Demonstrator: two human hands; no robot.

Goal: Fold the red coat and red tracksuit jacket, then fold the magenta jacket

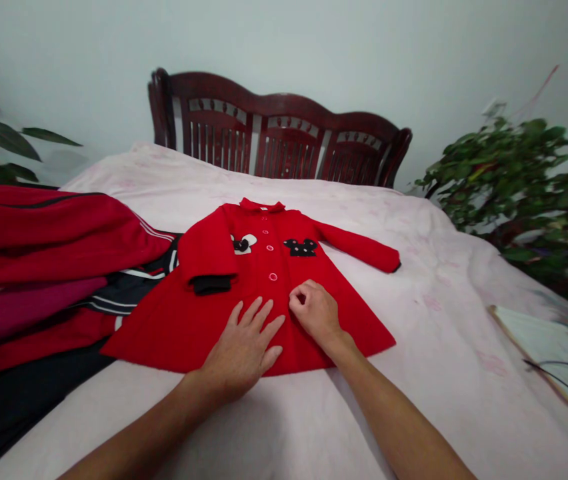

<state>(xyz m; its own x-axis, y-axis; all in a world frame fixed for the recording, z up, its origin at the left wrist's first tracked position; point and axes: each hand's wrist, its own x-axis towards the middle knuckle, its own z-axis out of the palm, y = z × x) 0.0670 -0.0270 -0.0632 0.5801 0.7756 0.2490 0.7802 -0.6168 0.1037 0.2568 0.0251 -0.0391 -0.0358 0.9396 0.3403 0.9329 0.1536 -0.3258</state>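
Observation:
A red coat [249, 313] lies spread front side up, its collar pointing away from me. Light ring-shaped buttons run down its middle, and black-and-white patches sit on the chest. The sleeve on the left is folded down across the front, showing a black cuff; the other sleeve stretches out to the right. My left hand [244, 350] rests flat on the lower front with fingers spread. Just right of the button line, my right hand [317, 310] is closed, thumb and forefinger pinched at the coat's front edge. The fingertips partly hide what they grip.
A pink-white sheet [444, 347] covers the bed beneath the coat. Piled red, magenta and dark clothes [59, 233] touch the coat's left side. A dark wooden headboard [284, 107] stands behind. Leafy plants [519, 173] flank both sides. At right, a board [544, 333] carries a cable.

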